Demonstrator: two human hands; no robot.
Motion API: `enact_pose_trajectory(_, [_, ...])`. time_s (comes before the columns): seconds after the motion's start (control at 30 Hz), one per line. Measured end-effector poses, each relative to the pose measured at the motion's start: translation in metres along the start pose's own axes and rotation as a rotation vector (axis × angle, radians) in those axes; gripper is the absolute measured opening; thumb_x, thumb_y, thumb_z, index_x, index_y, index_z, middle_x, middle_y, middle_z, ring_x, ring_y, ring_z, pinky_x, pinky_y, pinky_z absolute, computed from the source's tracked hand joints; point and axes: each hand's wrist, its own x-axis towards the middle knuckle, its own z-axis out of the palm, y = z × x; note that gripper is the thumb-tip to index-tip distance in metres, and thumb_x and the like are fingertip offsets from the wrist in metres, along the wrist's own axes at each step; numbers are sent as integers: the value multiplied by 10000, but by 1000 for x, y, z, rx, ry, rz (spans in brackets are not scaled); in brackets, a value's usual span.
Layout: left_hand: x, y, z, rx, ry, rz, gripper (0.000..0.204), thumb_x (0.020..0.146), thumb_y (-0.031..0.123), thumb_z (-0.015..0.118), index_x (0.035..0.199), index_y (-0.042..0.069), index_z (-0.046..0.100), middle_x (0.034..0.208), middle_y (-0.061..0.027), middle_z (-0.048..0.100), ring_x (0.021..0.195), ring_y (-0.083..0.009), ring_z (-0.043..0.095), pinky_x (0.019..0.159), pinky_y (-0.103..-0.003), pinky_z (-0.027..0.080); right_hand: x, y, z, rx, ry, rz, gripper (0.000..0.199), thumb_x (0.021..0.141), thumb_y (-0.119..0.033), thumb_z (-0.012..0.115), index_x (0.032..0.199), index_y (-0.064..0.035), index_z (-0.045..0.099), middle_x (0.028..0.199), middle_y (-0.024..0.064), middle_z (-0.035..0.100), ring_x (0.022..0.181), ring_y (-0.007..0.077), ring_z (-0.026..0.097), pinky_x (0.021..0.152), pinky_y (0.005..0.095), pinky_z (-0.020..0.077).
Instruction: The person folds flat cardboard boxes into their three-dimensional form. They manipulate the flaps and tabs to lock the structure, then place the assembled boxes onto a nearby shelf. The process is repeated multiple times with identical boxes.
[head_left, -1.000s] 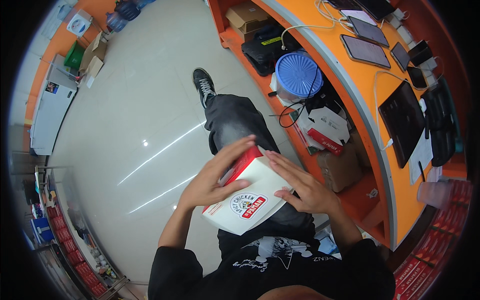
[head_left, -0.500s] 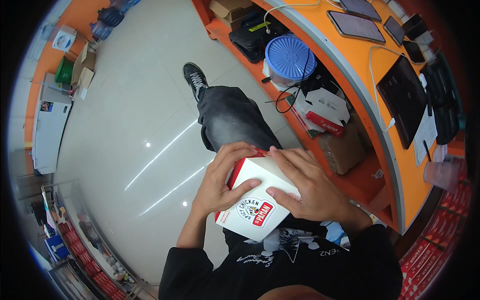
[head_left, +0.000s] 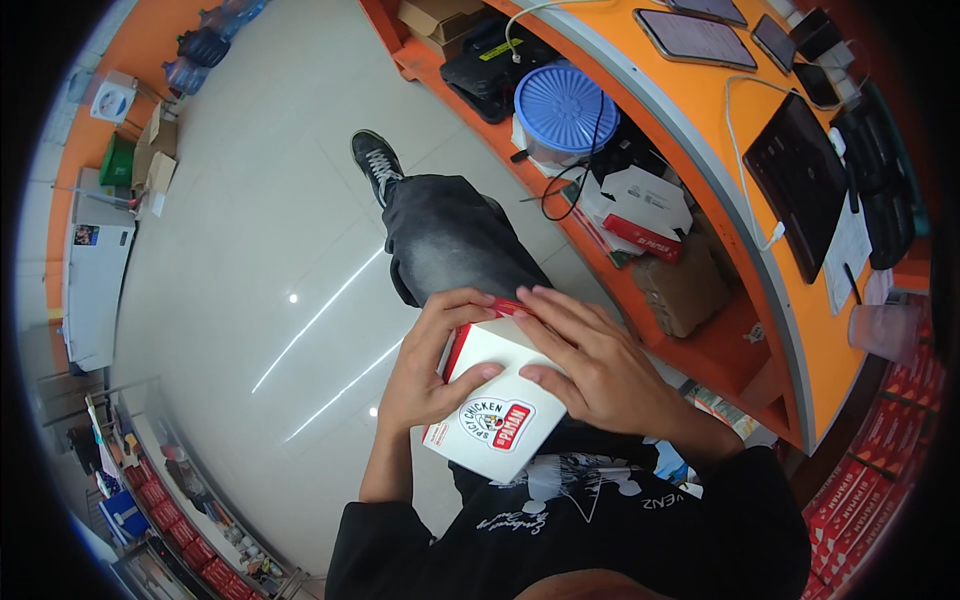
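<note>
Over my lap I hold a white and red cardboard food box [head_left: 513, 392], tilted, with a round printed emblem on the face toward me. My left hand [head_left: 437, 357] grips its left side, the thumb flat on the white face and the fingers curled over the red far edge. On the right side, my right hand [head_left: 597, 365] presses its thumb on the same face. Its fingers reach across the far edge, where a red flap [head_left: 508, 306] shows by the fingertips. The underside of the box is hidden.
To the right stands an orange counter [head_left: 700, 95] with phones, a dark laptop [head_left: 797, 185] and a plastic cup [head_left: 884, 333]. Its shelf holds a blue-lidded tub [head_left: 567, 107], flattened white boxes [head_left: 645, 210] and a brown package [head_left: 683, 287]. Stacked red boxes [head_left: 850, 510] sit at lower right.
The box and both hands have shifted slightly left. My right fingers have moved a little left along the far edge, and the whole view has turned slightly.
</note>
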Motion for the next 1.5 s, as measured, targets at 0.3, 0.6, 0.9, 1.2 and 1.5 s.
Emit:
enact_pose_trajectory(0.3, [-4, -4, 6, -131, 119, -96, 496, 878, 147, 753, 1318, 13, 568, 1339, -178, 561, 1263, -306, 561, 1076, -427, 438, -8, 29, 32, 196, 97, 59, 666, 992, -290, 656, 1525, 28, 414, 1526, 281, 435, 1375, 406, 486, 1111, 474, 408])
enact_pose_trajectory(0.6, [-9, 13, 20, -17, 677, 91, 341, 988, 213, 653, 1243, 28, 522, 1388, -220, 490, 1284, -320, 521, 1090, -443, 412, 12, -3, 28, 628, 203, 162, 646, 1068, -223, 504, 1614, -11, 230, 1441, 296, 456, 1269, 425, 532, 1070, 479, 429])
enact_pose_trajectory(0.9, [-17, 52, -44, 115, 383, 140, 727, 881, 689, 652, 1224, 48, 658, 1359, -301, 563, 1271, -456, 567, 1034, -548, 469, 64, -29, 10, -6, 25, -417, 598, 969, -248, 634, 1531, -129, 465, 1164, 243, 582, 1002, 331, 632, 806, 435, 474])
enact_pose_trajectory(1.2, [-35, 26, -48, 152, 638, 93, 503, 1005, 540, 579, 1024, 54, 707, 1147, -205, 617, 1080, -320, 606, 962, -461, 477, 54, -7, -6, -114, 16, -213, 582, 903, -325, 738, 1403, -66, 591, 1280, 204, 594, 1194, 362, 581, 976, 479, 490])
enact_pose_trajectory(1.5, [-54, 0, -37, 73, 864, 63, 458, 1041, 516, 530, 1062, 75, 652, 1255, -201, 554, 1178, -295, 563, 992, -442, 495, 53, -3, -7, -163, 237, -88, 769, 863, -356, 775, 1513, -80, 471, 1398, 262, 517, 1273, 427, 521, 998, 509, 485])
